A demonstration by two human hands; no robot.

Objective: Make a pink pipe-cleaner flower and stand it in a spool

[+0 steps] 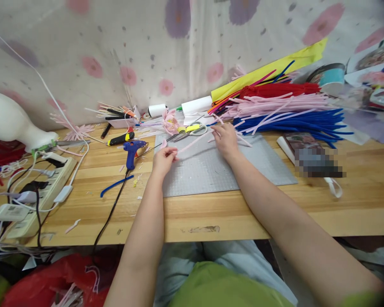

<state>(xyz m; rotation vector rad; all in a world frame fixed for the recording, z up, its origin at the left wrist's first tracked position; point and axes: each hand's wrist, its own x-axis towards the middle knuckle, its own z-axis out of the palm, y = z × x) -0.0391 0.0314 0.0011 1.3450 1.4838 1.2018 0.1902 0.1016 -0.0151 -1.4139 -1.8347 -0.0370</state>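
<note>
A pink pipe cleaner (195, 142) is stretched between my two hands above the grey cutting mat (198, 175). My left hand (164, 161) pinches its left end, and my right hand (224, 138) closes on it near the other end. More pink stems (245, 140) lie on the mat just beyond my right hand. Behind the stretched stem rest scissors (198, 129) with pale handles and a yellow part beside them. A pink flower (170, 123) made of stems lies at the mat's back edge.
Left of the mat are a blue glue gun (133, 152), a yellow-black cutter (120, 139) and a power strip (41, 196) with cables. Bundles of pink (275, 107), red and blue pipe cleaners (291, 124) lie at the back right. A dark pouch (313, 151) sits on the right.
</note>
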